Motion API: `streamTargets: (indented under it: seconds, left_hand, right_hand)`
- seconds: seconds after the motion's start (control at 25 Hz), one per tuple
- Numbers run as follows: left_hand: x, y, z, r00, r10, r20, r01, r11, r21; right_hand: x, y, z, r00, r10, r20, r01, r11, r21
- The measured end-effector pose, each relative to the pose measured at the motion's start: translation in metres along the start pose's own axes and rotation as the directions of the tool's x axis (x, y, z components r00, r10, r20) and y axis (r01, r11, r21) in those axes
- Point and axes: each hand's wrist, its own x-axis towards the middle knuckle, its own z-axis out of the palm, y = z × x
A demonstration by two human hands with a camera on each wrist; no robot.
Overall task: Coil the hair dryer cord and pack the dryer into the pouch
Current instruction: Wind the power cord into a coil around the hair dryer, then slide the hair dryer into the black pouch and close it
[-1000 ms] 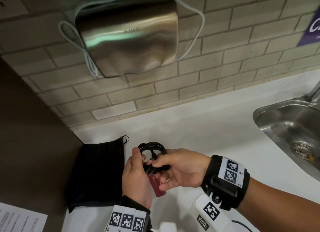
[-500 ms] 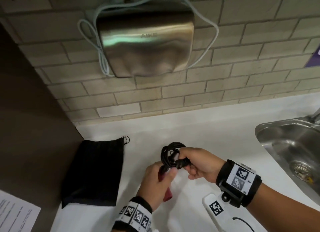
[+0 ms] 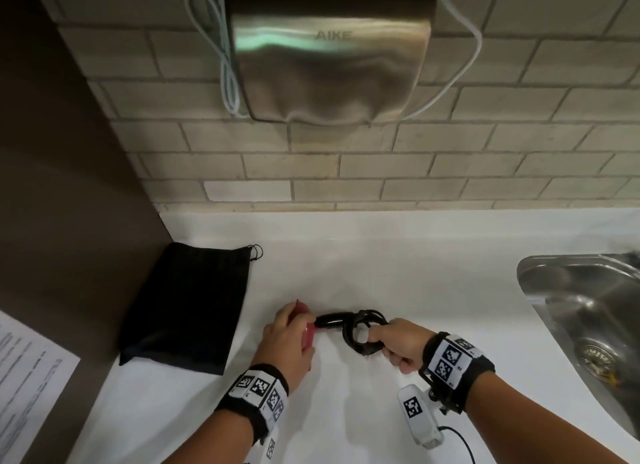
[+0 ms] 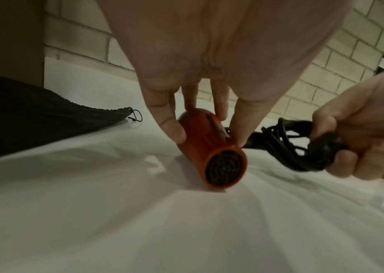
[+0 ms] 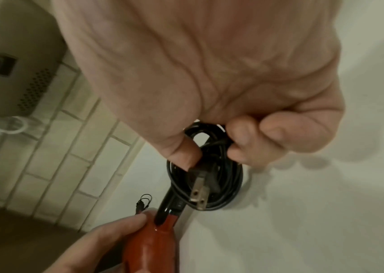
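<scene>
Fingers (image 4: pixel 170 127) pinch red dryer (image 4: pixel 212 147), others clamp coiled cord (image 5: pixel 209 177) (wall unit (image 3: pixel 329 48) reads "AIKE").

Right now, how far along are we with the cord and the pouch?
Done: the cord looks coiled in loops, plug included. In hand: the right hand grips the coil; the left hand holds the red dryer down on the counter. Left: the black pouch lies flat beside them; nothing is inside yet.
</scene>
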Motion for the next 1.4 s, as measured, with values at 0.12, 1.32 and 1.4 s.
streamTargets:
  seconds: [0.12,1.32,1.4]
  left_hand:
    - [-0.005,-0.004,-0.005,1.000,0.005,-0.009,-0.005,1.000,0.003]
    - [0.165,-0.131,-0.094,0.855,-0.508,-0.108,0.518,0.825,0.226]
    - [0.168,-0.129,-0.093,0.861,-0.503,-0.076,0.506,0.832,0.228]
  right_hand:
    - [0.018,0.011,0.012,0.994,-0.001,-0.110,0.012,0.995,0.098]
    - [-0.116,0.067,0.063,0.926,-0.355,-0.130,0.253,0.836,-0.486]
    - [-0.114,0.065,0.065,0.935,-0.334,-0.121,0.234,0.834,-0.499]
